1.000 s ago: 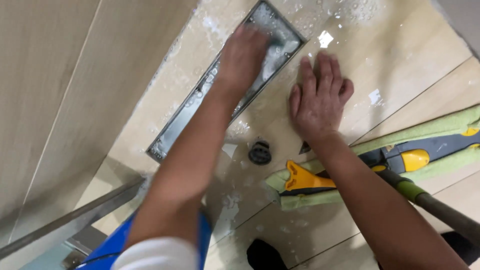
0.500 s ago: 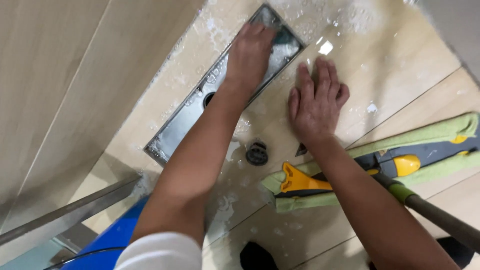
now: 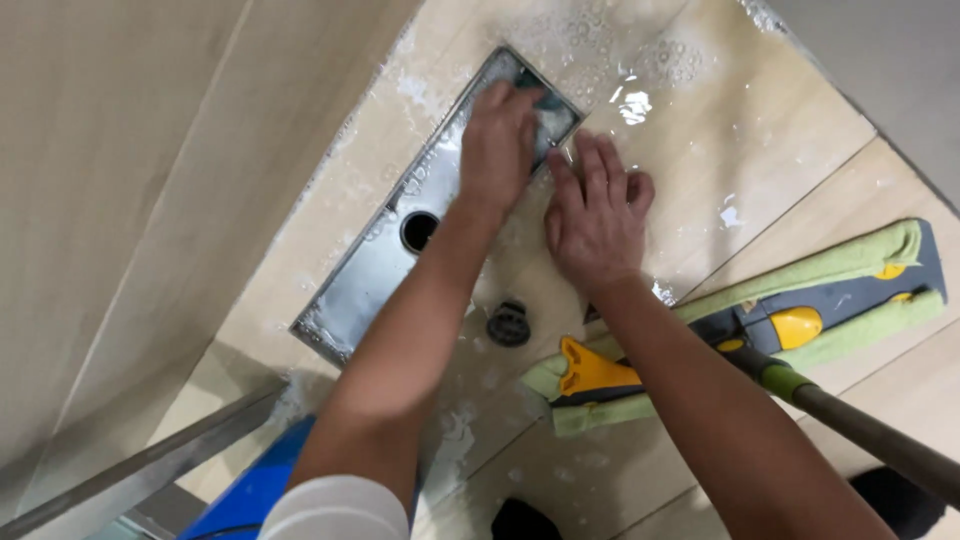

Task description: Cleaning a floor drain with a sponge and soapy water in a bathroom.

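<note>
No packages, labels, signs or screens visible in this view.
</note>
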